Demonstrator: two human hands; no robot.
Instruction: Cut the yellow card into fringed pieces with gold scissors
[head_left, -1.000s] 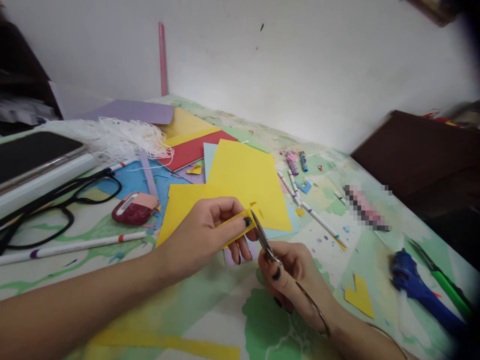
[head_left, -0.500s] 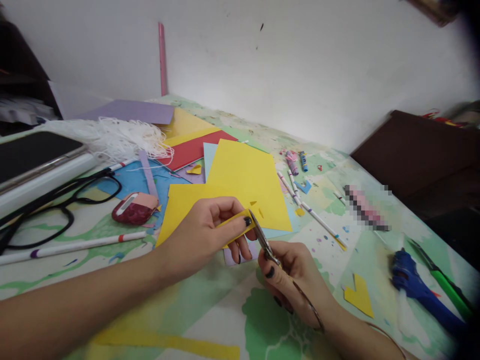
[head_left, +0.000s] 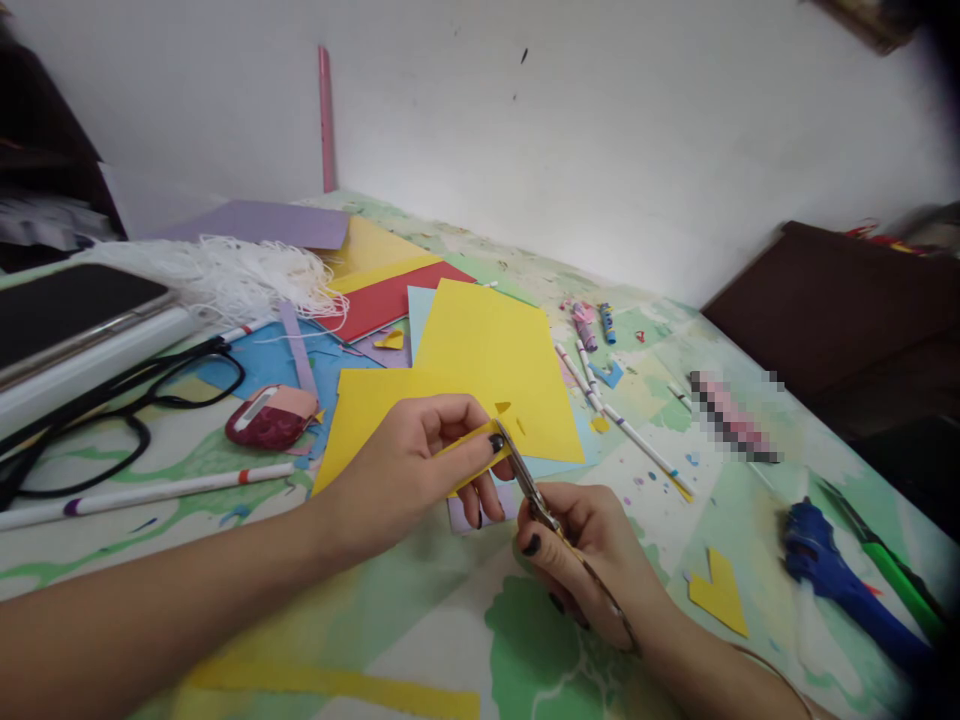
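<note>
Pinched between the thumb and fingers of my left hand (head_left: 420,465) is a small yellow paper piece (head_left: 474,440). My right hand (head_left: 592,560) is closed round the handles of a small pair of metal scissors (head_left: 531,488). The narrow blades meet the right end of the yellow paper, beside my left thumb. Beyond the hands, two small yellow scraps (head_left: 502,407) rest on a large yellow sheet (head_left: 487,340). A second yellow sheet (head_left: 367,400) lies partly under my left hand. Below my left fingers, a lilac paper piece (head_left: 461,515) shows on the table.
On the left are black glasses (head_left: 142,430), a maroon and pink object (head_left: 271,416), a phone (head_left: 75,305) and white string (head_left: 225,280). To the right lie a blue glue gun (head_left: 832,570), green-handled scissors (head_left: 885,560) and paper sticks (head_left: 637,445). A yellow strip (head_left: 337,685) lies near the front.
The scissor blades have closed slightly and tilted at the paper's end. My right thumb has shifted a little left. The left hand stays almost in place.
</note>
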